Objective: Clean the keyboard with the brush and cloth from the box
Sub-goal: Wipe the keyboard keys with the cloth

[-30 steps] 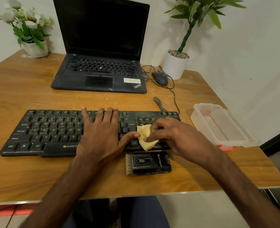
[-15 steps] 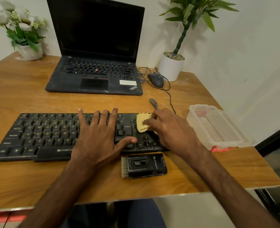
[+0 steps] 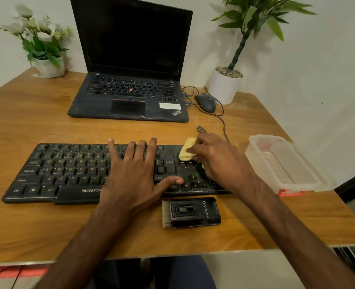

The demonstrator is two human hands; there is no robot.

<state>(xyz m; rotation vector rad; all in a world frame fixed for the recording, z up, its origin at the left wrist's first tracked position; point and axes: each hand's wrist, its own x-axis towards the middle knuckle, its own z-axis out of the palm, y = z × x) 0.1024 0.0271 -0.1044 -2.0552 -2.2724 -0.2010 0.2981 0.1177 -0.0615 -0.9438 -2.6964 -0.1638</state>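
Right hand (image 3: 220,161): fingers grip folded yellow cloth (image 3: 186,152) on black plastic keyboard (image 3: 68,170), hiding right-end keys. Left hand (image 3: 132,176): fingers flat, spread.

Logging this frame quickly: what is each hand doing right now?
Left hand: open, fingers spread flat on the keyboard.
Right hand: grips the yellow cloth against the keyboard's right-side keys.

Bare tabletop (image 3: 36,226) lies open on the near left, in front of the keyboard (image 3: 68,174), and in the strip between it and the laptop (image 3: 128,97). The right side is tighter — brush (image 3: 191,212) just near of the keyboard, box (image 3: 285,163) off its right end, mouse (image 3: 205,102) and cable (image 3: 222,119) farther back.
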